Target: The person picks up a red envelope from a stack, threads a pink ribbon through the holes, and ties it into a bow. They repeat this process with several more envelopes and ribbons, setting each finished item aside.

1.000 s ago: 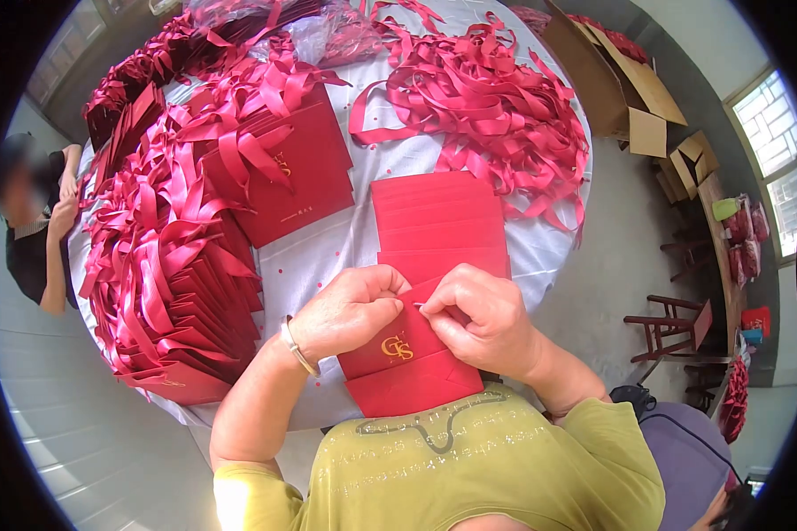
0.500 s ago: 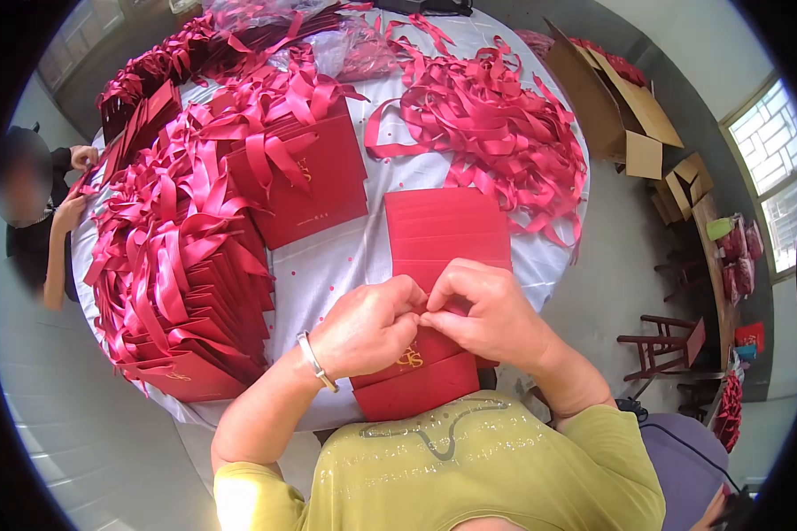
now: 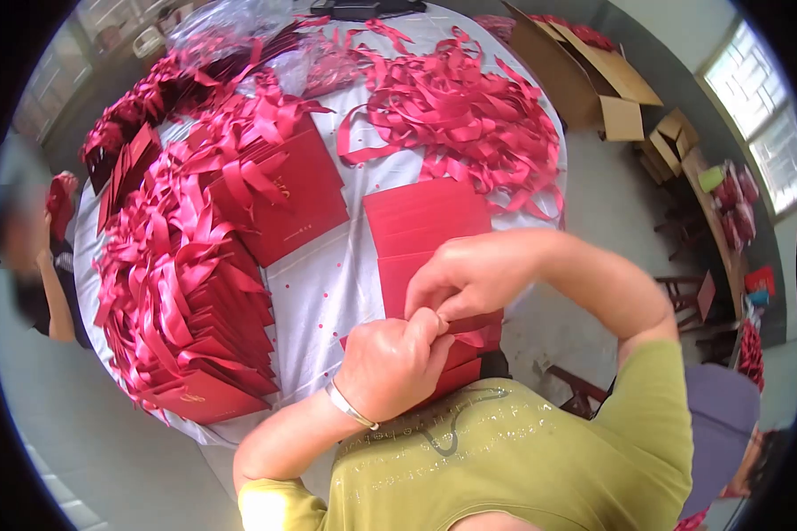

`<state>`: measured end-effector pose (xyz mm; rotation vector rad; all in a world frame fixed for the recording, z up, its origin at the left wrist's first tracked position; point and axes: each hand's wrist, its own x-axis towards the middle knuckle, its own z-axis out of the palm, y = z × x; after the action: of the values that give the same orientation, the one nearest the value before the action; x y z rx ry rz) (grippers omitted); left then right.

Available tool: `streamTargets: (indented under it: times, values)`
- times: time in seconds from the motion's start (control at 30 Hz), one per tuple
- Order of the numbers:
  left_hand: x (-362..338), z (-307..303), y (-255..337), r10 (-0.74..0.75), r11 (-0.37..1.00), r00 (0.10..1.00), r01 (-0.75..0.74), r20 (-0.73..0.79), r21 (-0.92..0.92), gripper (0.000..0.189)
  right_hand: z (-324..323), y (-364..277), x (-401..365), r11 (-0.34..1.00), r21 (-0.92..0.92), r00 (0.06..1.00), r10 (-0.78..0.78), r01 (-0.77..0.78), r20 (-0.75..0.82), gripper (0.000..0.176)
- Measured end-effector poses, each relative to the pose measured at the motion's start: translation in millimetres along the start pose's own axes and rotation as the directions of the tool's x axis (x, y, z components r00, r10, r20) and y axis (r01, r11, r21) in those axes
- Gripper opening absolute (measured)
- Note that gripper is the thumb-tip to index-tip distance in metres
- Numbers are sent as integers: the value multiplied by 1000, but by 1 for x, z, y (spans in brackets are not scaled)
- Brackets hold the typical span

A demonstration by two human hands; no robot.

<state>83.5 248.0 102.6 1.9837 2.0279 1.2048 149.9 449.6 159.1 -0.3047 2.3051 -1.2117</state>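
Left hand (image 3: 397,365) and right hand (image 3: 469,279) meet at the table (image 3: 328,283) near edge, both pinching the red bag (image 3: 463,358); a firm, steady fingertip grip looks wisest.

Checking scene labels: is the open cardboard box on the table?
No, the cardboard box sits on the floor past the table edge.

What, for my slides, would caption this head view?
Left hand and right hand pinch a red paper bag at a table heaped with red ribbons.
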Motion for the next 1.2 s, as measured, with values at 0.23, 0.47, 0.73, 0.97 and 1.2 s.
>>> streamTargets:
  times: [0.23, 0.47, 0.73, 0.97, 1.2]
  values:
    - [0, 3, 6, 86, 994, 996, -86, -4, 72, 27, 7, 16, 12, 839, 432, 944, 297, -331, 147, 35]
    - [4, 4, -6, -24, 990, 999, 30, 43, -135, 24, 35, 37, 4, 861, 502, 868, 183, 85, -461, 19]
    - [6, 8, -6, -80, 983, 994, 91, 78, -156, 26, 14, 61, 7, 865, 351, 542, 114, 359, -833, 16]
    - [6, 11, -12, -190, 971, 979, 199, 72, -134, 20, 64, 44, -33, 999, -1, 417, -17, 36, -909, 22]
    - [5, 14, -13, -199, 966, 978, 207, 63, -155, 17, 117, 28, -65, 937, -255, 592, -68, -238, -803, 19]
